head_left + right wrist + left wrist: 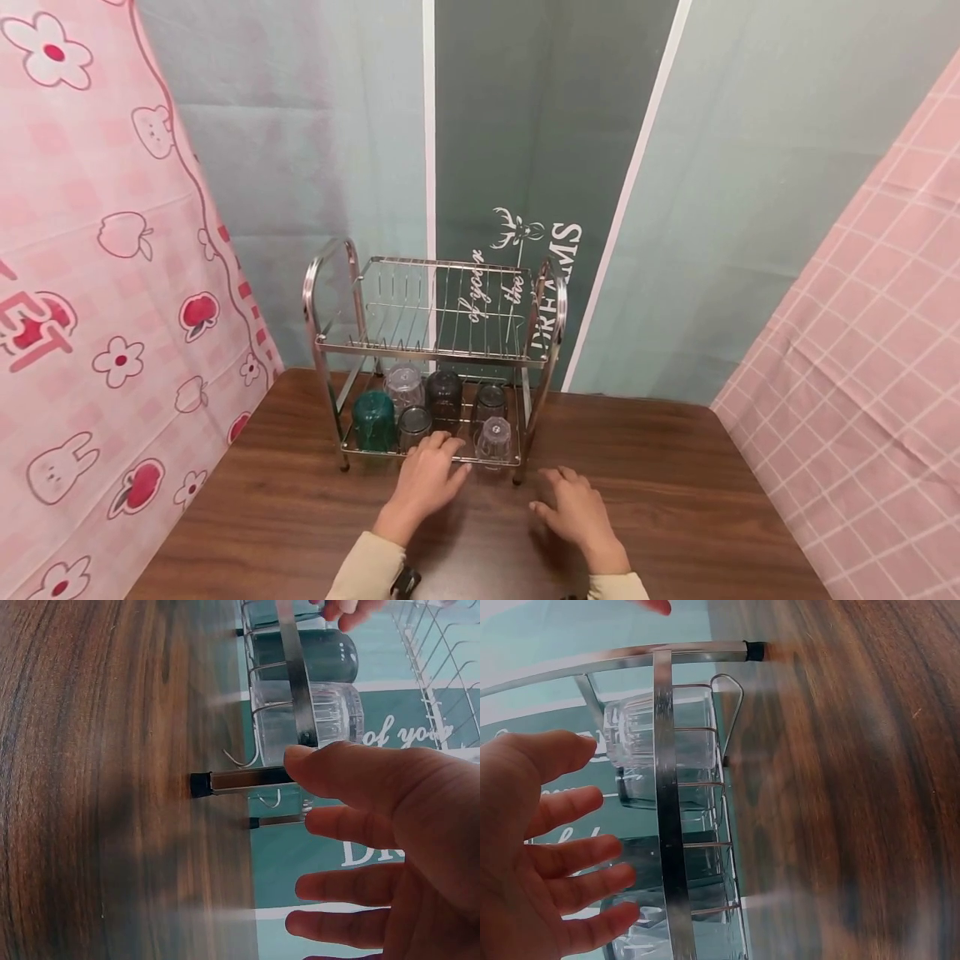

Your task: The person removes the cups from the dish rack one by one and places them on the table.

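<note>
- Grey-green cloth [750, 167] hangs behind our brown wood-grain table [645, 450]; two-tier metal rack [327, 383] stands on it, near the cloth.
- Lower tier [386, 452] holds, apparently mouth down: green cup [374, 421] at front left, small grey glass [415, 421] beside it, clear glass [405, 384] and dark glass [445, 396] behind, taller grey glass [491, 402] at rear right, small clear glass [495, 439] at front right.
- Our left hand [426, 477]: nothing grasped, fingers spread in front of the small grey glass. Contact there: can't tell.
- Our right hand [577, 505]: released, fingers extended, near the rack's front right leg [247, 780]. Contact: can't tell.
- Our judgement on doing it well: reach in level beneath the upper tier [431, 352], pinch one glass low, lift over the front edge before drawing it out. Smooth walls could slip; neighbours stand close, so avoid knocks. If we shift the rack instead, hold both sides evenly.
</note>
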